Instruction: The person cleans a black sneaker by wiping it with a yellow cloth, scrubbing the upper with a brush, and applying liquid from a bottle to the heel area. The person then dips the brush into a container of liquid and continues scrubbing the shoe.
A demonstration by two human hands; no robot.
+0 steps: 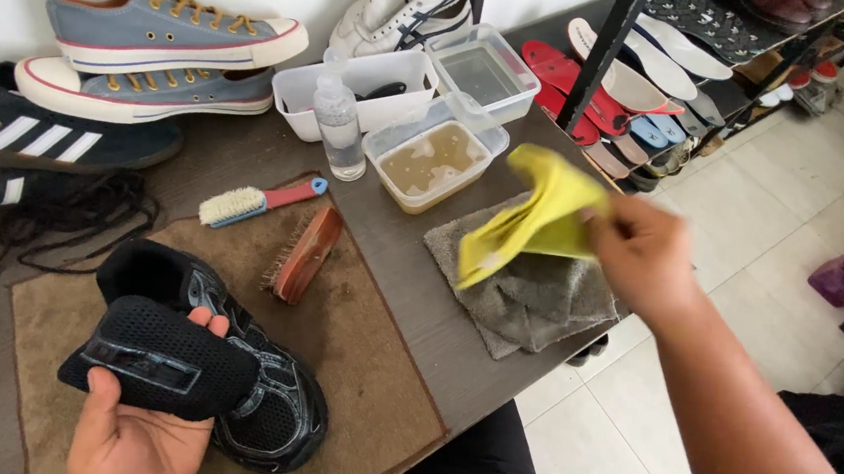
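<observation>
Closest in, the left hand is cupped palm-up around a black mesh insole, thumb over its edge, right on top of a black sneaker sitting on the brown mat. Just past that hand are a wooden brush and a red-handled brush. Over to the side, the right hand pinches a yellow cloth, lifted above a grey towel. Beyond it sits a tub of murky water, with a clear bottle next to that.
</observation>
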